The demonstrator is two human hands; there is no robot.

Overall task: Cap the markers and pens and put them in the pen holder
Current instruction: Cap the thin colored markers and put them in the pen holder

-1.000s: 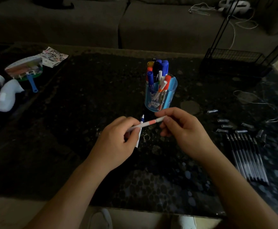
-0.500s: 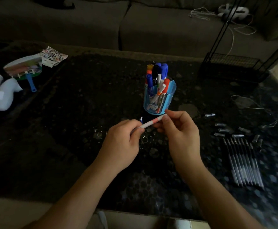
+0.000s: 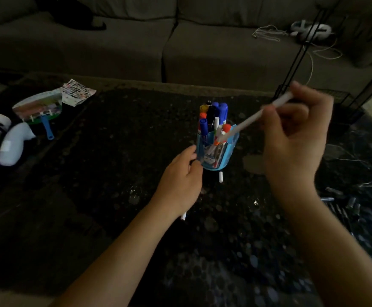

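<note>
Bench (image 3: 114,173), dark and speckled, viewed from above, with a sofa behind. Near the middle, a blue pen holder (image 3: 231,149), upright and crowded with capped markers and pens in blue, orange, yellow and white.

At 2 o'clock from the holder, the right hand (image 3: 291,142), up off the bench, fingers curled round a white marker (image 3: 250,119). Marker on a slant, lower end pointing toward 8 o'clock and just reaching the holder's rim, apparently to slide in among the rest. Too blurred to confirm a cap.

At 8 o'clock, low beside the holder, the left hand (image 3: 180,176), fingertips close to the blue wall, probably to steady it against tipping; contact unclear. Fingers bent, grip on anything impossible to tell, with a white pen end (image 3: 183,216) showing from under the wrist.

At 6 o'clock, just beside the base, a small white piece (image 3: 220,176), perhaps a cap. Well apart at 4 o'clock, loose caps (image 3: 333,191) and a row of dark pens (image 3: 344,216), seemingly yet to be capped.
</note>
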